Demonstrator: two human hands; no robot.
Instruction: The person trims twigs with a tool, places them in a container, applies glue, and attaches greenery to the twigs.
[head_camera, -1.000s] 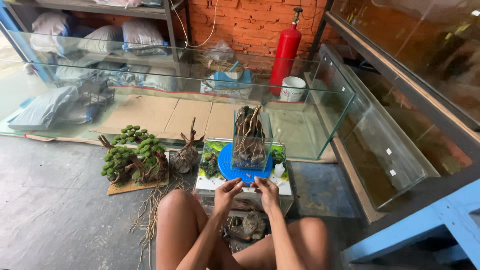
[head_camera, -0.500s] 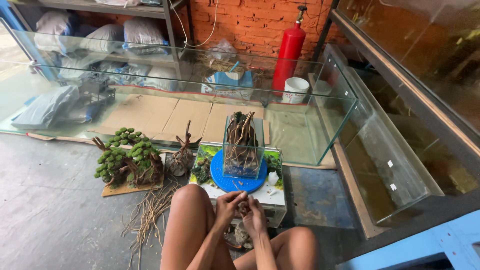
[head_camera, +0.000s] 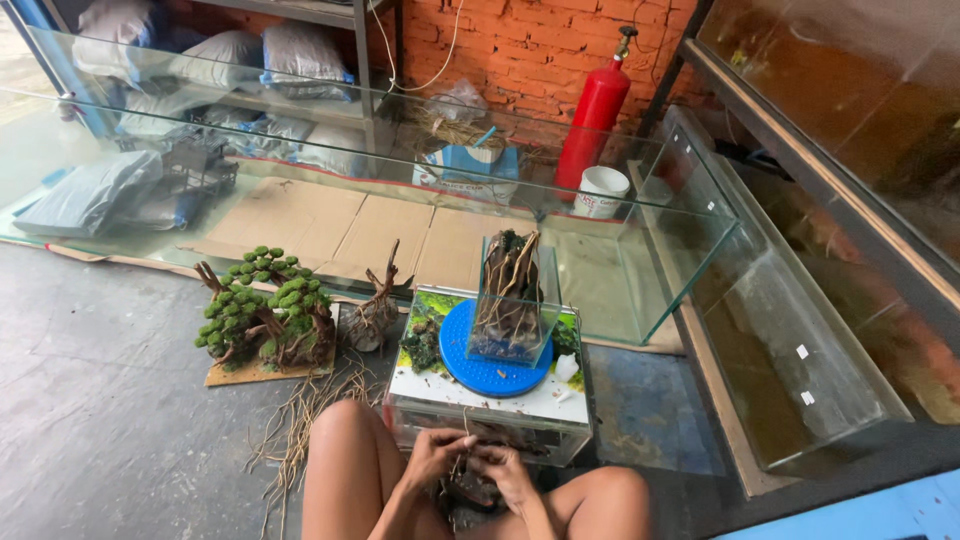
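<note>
Both hands, the left hand (head_camera: 432, 457) and right hand (head_camera: 503, 470), are drawn together low between the knees, fingers clamped on a small dark lump of rock or root with thin twigs (head_camera: 468, 487), just in front of the glass-topped box (head_camera: 487, 415). On that box a round blue plastic turntable (head_camera: 495, 369) carries a small glass tank of upright driftwood (head_camera: 508, 297). A sharp tug could likely snap the brittle twigs, or an elbow could jolt the box and tip the tank.

Left hand (head_camera: 432, 458) and right hand (head_camera: 505, 470) are together low between the knees, fingers closed on a dark piece of driftwood (head_camera: 470, 488). Just ahead, a small glass tank (head_camera: 510, 300) of roots stands on a blue turntable (head_camera: 492, 368). A moss-tufted bonsai piece (head_camera: 265, 312) sits left on the floor.
</note>
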